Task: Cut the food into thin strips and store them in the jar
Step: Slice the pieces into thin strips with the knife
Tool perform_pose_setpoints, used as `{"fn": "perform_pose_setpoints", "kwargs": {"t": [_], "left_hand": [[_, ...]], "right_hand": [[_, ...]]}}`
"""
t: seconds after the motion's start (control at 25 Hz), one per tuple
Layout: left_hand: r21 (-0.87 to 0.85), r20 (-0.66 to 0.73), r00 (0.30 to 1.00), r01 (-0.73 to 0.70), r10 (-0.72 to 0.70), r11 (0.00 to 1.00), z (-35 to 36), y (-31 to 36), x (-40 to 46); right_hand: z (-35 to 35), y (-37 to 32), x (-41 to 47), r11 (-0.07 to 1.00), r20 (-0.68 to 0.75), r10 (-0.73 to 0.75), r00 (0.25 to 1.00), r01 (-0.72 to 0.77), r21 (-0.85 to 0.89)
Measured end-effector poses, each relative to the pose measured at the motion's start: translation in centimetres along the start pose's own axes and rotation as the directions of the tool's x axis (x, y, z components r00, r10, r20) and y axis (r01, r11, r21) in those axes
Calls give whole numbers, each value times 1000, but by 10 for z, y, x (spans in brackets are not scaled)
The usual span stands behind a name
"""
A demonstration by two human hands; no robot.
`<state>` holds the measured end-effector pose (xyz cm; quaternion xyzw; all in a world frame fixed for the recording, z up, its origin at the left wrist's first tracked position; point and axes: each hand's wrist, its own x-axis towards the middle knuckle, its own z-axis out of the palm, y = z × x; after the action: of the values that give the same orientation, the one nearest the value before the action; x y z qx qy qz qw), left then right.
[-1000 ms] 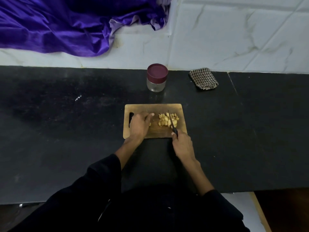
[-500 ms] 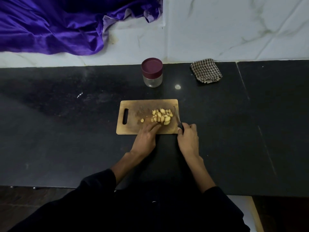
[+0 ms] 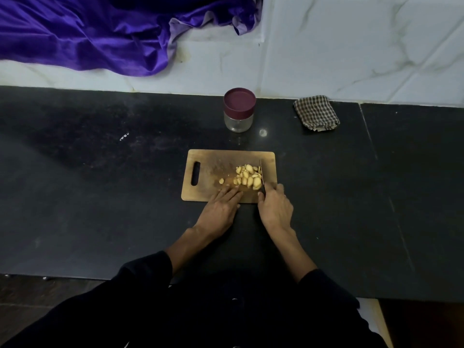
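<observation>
A wooden cutting board [image 3: 208,167] with a handle slot at its left lies on the black counter. A heap of pale yellow cut food pieces [image 3: 248,177] sits on its right half, and one stray piece [image 3: 221,181] lies to the left. My right hand [image 3: 275,209] grips a knife [image 3: 261,173] whose blade stands against the right side of the heap. My left hand [image 3: 222,208] rests flat on the board's front edge with straight fingers, just short of the heap. A clear jar [image 3: 239,110] with a maroon lid on it stands behind the board.
A folded checked cloth [image 3: 316,113] lies at the back right of the black counter [image 3: 100,197]. Purple satin fabric [image 3: 100,31] drapes over the white tiled ledge at the back left. The counter's front edge runs just ahead of my body.
My left hand has pulled back from the board's middle to its front edge and flattened. The knife now stands at the right side of the heap. The camera view has shifted.
</observation>
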<state>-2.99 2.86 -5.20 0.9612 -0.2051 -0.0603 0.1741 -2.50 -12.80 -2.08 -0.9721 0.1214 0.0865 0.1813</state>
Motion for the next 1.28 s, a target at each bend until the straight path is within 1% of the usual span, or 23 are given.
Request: {"fn": "perform_pose_setpoints", "kwargs": {"t": [0.12, 0.32, 0.6, 0.76, 0.88, 1.0, 1.16, 1.28], "left_hand": [[9, 25, 999, -29, 29, 1000, -6, -17, -3], [-14, -30, 998, -64, 64, 998, -14, -43, -3], [-48, -80, 997, 1, -5, 999, -20, -55, -5], [-62, -96, 995, 22, -28, 998, -19, -56, -9], [-81, -138, 989, 43, -53, 996, -17, -55, -11], [-60, -141, 988, 51, -59, 997, -12, -53, -14], [-90, -151, 985, 69, -82, 994, -10, -50, -15], [-130, -165, 982, 74, -95, 989, -13, -48, -15]], "right_hand": [[5, -19, 1, 1000, 2, -5, 1000, 5, 23], [14, -49, 6, 998, 29, -59, 998, 60, -5], [17, -74, 21, 990, 79, -129, 989, 133, -44], [14, -67, 26, 988, 107, -156, 982, 157, -8], [7, -46, 23, 990, 73, -135, 988, 131, 59], [6, -30, 10, 989, 60, -122, 991, 117, 89], [14, -35, -3, 979, 66, -188, 980, 181, 93], [12, -45, -3, 967, 29, -251, 968, 248, 63]]}}
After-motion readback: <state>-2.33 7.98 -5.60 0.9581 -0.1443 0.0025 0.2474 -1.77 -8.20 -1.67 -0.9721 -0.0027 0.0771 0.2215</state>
